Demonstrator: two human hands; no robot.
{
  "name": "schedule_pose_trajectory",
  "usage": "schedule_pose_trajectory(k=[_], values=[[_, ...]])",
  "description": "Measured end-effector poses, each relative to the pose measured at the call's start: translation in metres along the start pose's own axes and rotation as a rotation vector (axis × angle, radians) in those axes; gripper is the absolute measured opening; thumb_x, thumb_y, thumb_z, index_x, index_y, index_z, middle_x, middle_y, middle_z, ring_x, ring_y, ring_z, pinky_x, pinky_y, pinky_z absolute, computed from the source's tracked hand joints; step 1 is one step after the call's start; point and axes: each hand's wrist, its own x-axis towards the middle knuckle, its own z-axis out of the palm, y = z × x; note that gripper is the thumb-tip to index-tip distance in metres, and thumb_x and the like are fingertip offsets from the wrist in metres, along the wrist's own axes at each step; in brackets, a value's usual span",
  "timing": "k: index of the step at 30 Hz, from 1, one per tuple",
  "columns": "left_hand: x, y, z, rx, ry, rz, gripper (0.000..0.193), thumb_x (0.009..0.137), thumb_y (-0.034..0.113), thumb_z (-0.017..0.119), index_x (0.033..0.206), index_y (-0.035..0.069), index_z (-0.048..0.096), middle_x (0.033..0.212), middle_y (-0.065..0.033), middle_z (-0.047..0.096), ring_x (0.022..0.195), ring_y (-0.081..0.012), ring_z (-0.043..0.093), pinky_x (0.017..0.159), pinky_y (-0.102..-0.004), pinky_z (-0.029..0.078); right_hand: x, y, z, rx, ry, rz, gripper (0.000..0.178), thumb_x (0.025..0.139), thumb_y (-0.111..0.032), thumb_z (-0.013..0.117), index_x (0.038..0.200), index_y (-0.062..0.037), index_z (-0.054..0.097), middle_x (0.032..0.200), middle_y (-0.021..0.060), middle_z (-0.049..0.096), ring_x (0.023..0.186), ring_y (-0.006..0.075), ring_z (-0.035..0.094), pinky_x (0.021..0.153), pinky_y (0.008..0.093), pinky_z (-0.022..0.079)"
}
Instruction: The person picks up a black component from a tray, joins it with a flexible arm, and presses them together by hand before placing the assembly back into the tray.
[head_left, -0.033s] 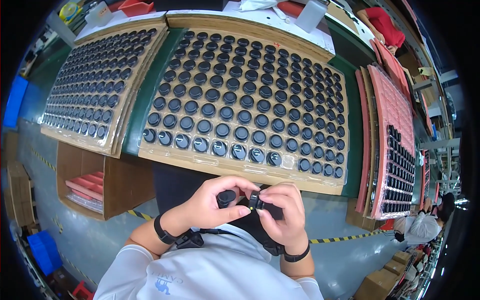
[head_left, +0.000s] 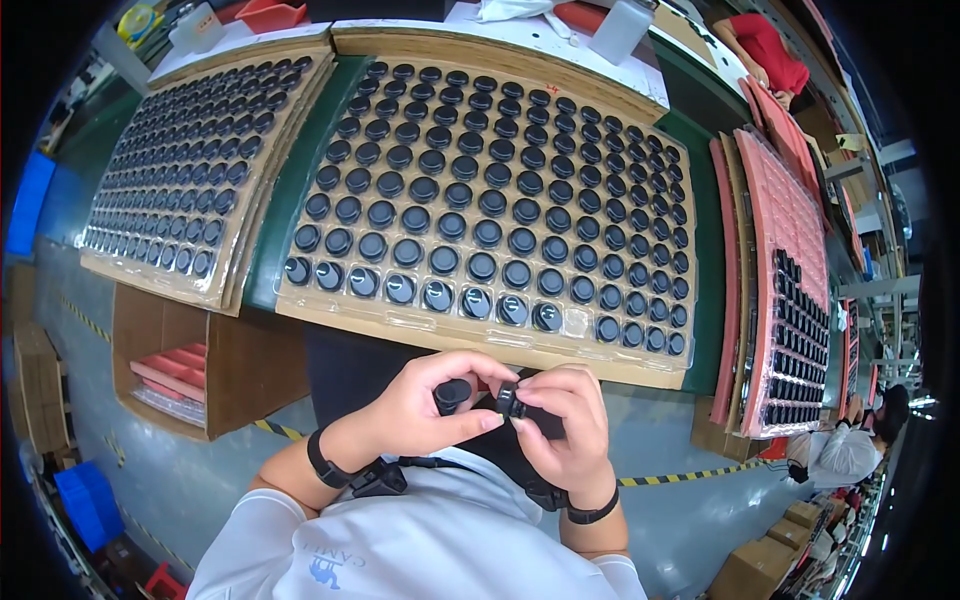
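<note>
Both hands meet in front of my body, below the near edge of the middle tray. Between the fingertips of my left hand (head_left: 420,402) and my right hand (head_left: 568,412) is a small black ring-like part (head_left: 509,401), seen edge-on. A second black cylindrical piece (head_left: 453,396) rests in the curled fingers of my left hand. My right thumb and fingers pinch the ring-like part from the other side. Beyond the hands, a clear plastic tray (head_left: 577,323) on brown cardboard holds rows of black round pieces (head_left: 482,266); a near-row pocket there shows bare plastic.
Another tray of black pieces (head_left: 185,165) lies left on stacked cardboard. At right stand pink trays (head_left: 790,215), partly filled with black parts. A cardboard box (head_left: 210,360) with pink trays sits below left. Other people, one in a red sleeve (head_left: 770,50), are at the right.
The ring-like part has turned slightly between my fingertips, and the small yellow-green spot on it no longer shows. Both hands have hardly moved.
</note>
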Motion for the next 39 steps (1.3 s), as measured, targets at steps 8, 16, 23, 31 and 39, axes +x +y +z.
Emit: schedule_pose_trajectory(k=[8, 16, 23, 31, 39], values=[[-0.004, -0.012, -0.001, -0.134, 0.019, -0.06, 0.035, 0.077, 0.008, 0.07, 0.108, -0.002, 0.057, 0.1, -0.0108, 0.062, 0.081, -0.0111, 0.058, 0.074, -0.0248, 0.047, -0.015, 0.01, 0.009, 1.088, 0.16, 0.568, 0.024, 0.083, -0.009, 0.061, 0.105, 0.0013, 0.056, 0.095, 0.0096, 0.06, 0.086, 0.0194, 0.057, 0.078, 0.0309, 0.045], [-0.003, -0.015, 0.001, -0.134, 0.112, 0.016, 0.034, 0.073, 0.001, 0.071, 0.105, 0.001, 0.06, 0.096, -0.0038, 0.061, 0.068, -0.0068, 0.05, 0.07, -0.0221, 0.043, -0.019, 0.013, 0.02, 1.284, 0.234, 0.693, 0.03, 0.088, -0.019, 0.057, 0.107, 0.0025, 0.051, 0.087, 0.0108, 0.056, 0.082, 0.0193, 0.054, 0.076, 0.0305, 0.043], [-0.004, -0.011, 0.006, 0.193, 0.144, 0.255, 0.031, 0.078, 0.007, 0.07, 0.104, -0.002, 0.057, 0.106, -0.0142, 0.058, 0.065, -0.0061, 0.049, 0.061, -0.0202, 0.042, -0.009, 0.007, 0.011, 0.386, 0.142, 0.247, 0.028, 0.087, -0.016, 0.059, 0.107, 0.0022, 0.051, 0.085, 0.0072, 0.055, 0.079, 0.0161, 0.052, 0.074, 0.028, 0.042], [-0.007, -0.005, 0.01, 0.298, 0.144, 0.343, 0.03, 0.076, 0.001, 0.068, 0.104, -0.001, 0.057, 0.106, -0.0148, 0.058, 0.061, -0.0066, 0.048, 0.058, -0.0199, 0.042, -0.01, -0.002, 0.03, 0.489, 0.208, 0.297, 0.023, 0.084, -0.009, 0.058, 0.103, 0.0002, 0.05, 0.082, 0.0067, 0.054, 0.076, 0.0164, 0.049, 0.069, 0.0283, 0.039], [-0.005, -0.006, 0.009, 0.31, 0.149, 0.362, 0.03, 0.076, 0.001, 0.067, 0.104, -0.001, 0.057, 0.106, -0.0149, 0.058, 0.062, -0.0071, 0.048, 0.058, -0.0197, 0.043, -0.009, 0.002, 0.032, 0.547, 0.214, 0.25, 0.022, 0.089, -0.016, 0.052, 0.104, -0.0005, 0.047, 0.081, 0.0067, 0.051, 0.073, 0.0139, 0.046, 0.067, 0.0266, 0.038]])
